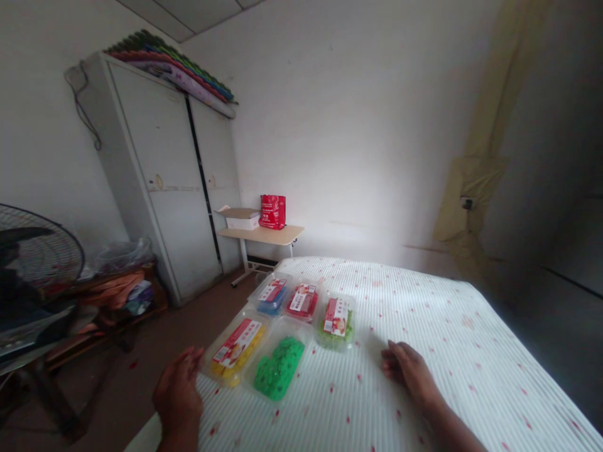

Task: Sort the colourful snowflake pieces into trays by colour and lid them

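My left hand (180, 386) is at the left edge of the bed, its loosely bent fingers close to a clear container of yellow material (238, 348); whether they touch it I cannot tell. My right hand (407, 370) rests on the white sheet, fingers slightly curled, with nothing seen in it. Between my hands lies a clear container of green material (279, 367) without a label. Behind stand labelled clear boxes with blue (272, 295), red (302, 300) and light green contents (336, 320).
The containers sit on a bed with a ribbed, red-flecked sheet (377, 295). Beyond it, a small table (277, 235) bears a red bag (272, 211) and a white box (242, 220). A grey cabinet (164, 157) and a fan (38, 251) stand at left.
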Demonstrator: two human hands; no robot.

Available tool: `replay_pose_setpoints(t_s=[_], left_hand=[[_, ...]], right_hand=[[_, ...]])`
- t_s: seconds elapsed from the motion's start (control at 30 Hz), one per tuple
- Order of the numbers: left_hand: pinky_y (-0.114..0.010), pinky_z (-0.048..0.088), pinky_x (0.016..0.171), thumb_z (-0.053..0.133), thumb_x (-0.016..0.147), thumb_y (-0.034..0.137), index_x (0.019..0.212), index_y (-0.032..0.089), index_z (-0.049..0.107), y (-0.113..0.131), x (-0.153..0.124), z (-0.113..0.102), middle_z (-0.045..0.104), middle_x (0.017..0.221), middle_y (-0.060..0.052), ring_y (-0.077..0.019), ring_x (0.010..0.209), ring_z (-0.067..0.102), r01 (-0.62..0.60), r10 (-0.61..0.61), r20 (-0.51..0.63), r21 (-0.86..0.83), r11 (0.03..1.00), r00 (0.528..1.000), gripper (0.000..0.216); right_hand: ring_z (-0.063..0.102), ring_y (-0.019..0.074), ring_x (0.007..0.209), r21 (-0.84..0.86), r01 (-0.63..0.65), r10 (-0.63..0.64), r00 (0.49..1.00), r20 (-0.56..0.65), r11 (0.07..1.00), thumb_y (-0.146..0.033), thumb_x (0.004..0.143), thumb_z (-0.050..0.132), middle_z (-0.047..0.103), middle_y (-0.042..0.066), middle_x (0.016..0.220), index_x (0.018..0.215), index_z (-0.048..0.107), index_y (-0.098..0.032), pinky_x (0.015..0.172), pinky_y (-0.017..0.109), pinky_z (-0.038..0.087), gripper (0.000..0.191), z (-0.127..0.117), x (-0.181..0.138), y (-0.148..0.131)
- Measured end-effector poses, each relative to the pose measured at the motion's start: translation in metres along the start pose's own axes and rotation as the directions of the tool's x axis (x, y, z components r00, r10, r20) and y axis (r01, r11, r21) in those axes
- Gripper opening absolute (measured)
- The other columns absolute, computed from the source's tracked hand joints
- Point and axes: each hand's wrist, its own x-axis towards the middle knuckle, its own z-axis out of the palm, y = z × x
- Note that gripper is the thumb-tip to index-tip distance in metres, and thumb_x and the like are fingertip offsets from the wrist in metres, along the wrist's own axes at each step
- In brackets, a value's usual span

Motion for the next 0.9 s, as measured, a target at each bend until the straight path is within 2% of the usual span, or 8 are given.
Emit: replay_pose_setpoints(t_s=[0.13,0.27,0.37,0.5,0.57,0.63,0.73,0.9], left_hand=[[-0.045,0.047,0.080,0.054,0.070,0.034,0.075,0.017,0.062,0.013,-0.022,-0.004,0.062,0.075,-0.005,-0.0219,0.076,0.058,-0.190,0.216,-0.083,0.242,0.952,0.973,0.020],[-0.045,0.044,0.084,0.061,0.068,0.031,0.073,0.017,0.064,0.042,-0.036,-0.016,0.064,0.081,-0.007,-0.0220,0.078,0.058,-0.649,0.696,0.030,0.392,0.652,0.717,0.014],[-0.045,0.044,0.082,0.059,0.074,0.024,0.077,0.017,0.063,0.075,-0.041,-0.016,0.063,0.083,-0.008,-0.0220,0.079,0.058,-0.688,0.746,0.021,0.407,0.601,0.665,0.008],[-0.041,0.045,0.082,0.052,0.080,0.016,0.095,0.023,0.061,0.109,-0.075,0.007,0.062,0.095,-0.006,-0.0208,0.088,0.057,-0.688,0.669,0.161,0.157,0.709,0.726,0.019],[-0.035,0.047,0.079,0.054,0.077,0.012,0.094,0.027,0.063,0.113,-0.108,0.026,0.063,0.090,-0.002,-0.0187,0.085,0.058,-0.730,0.713,0.274,-0.050,0.681,0.646,0.024],[-0.032,0.048,0.073,0.053,0.077,0.014,0.090,0.027,0.065,0.109,-0.145,0.045,0.065,0.083,-0.002,-0.0181,0.080,0.058,-0.613,0.664,0.382,-0.262,0.745,0.643,0.023],[-0.037,0.047,0.079,0.057,0.077,0.030,0.070,0.027,0.068,0.091,-0.189,0.069,0.064,0.074,-0.006,-0.0224,0.077,0.058,-0.084,0.270,0.546,-0.341,0.936,0.793,0.013],[-0.037,0.042,0.089,0.072,0.063,0.042,0.094,0.022,0.065,0.072,-0.207,0.095,0.065,0.096,-0.009,-0.0279,0.098,0.058,0.676,-0.383,0.748,-0.118,0.727,0.542,0.037]], right_hand=[[0.050,0.0105,0.042,-0.168,0.044,-0.047,0.999,-0.018,0.985,-0.058,0.068,0.056,0.058,0.001,0.055,0.061,0.051,-0.018,0.042,0.024,0.040,0.041,0.017,-0.004,-0.007],[0.048,0.0109,0.038,-0.266,0.063,-0.061,0.998,0.016,0.962,-0.058,0.072,0.051,0.057,0.000,0.052,0.065,0.051,-0.019,0.038,0.023,0.035,0.040,0.048,-0.002,-0.016],[0.050,0.0122,0.041,-0.323,0.099,-0.094,0.995,0.032,0.941,-0.057,0.070,0.055,0.057,0.000,0.051,0.067,0.053,-0.019,0.038,0.023,0.034,0.037,0.068,-0.001,-0.018],[0.051,0.0127,0.041,-0.305,0.069,-0.053,0.997,0.058,0.950,-0.053,0.069,0.058,0.055,-0.001,0.045,0.068,0.053,-0.020,0.038,0.022,0.032,0.034,0.082,0.000,-0.017],[0.051,0.0127,0.041,-0.229,0.018,-0.007,0.999,0.049,0.973,-0.051,0.069,0.058,0.055,-0.001,0.046,0.070,0.052,-0.020,0.038,0.022,0.032,0.032,0.080,0.001,-0.015],[0.051,0.0125,0.041,-0.129,-0.033,0.040,0.998,0.057,0.991,-0.050,0.069,0.058,0.056,-0.001,0.047,0.071,0.051,-0.019,0.039,0.022,0.033,0.031,0.070,0.001,-0.013],[0.051,0.0112,0.043,0.022,-0.095,0.092,0.987,0.131,0.995,-0.045,0.067,0.058,0.054,-0.003,0.048,0.069,0.048,-0.020,0.043,0.022,0.037,0.027,0.044,-0.002,-0.011],[0.053,0.0098,0.047,0.184,-0.157,0.105,0.959,0.263,0.970,-0.042,0.066,0.061,0.055,-0.003,0.058,0.066,0.044,-0.020,0.044,0.019,0.037,0.028,-0.007,-0.021,-0.012]])
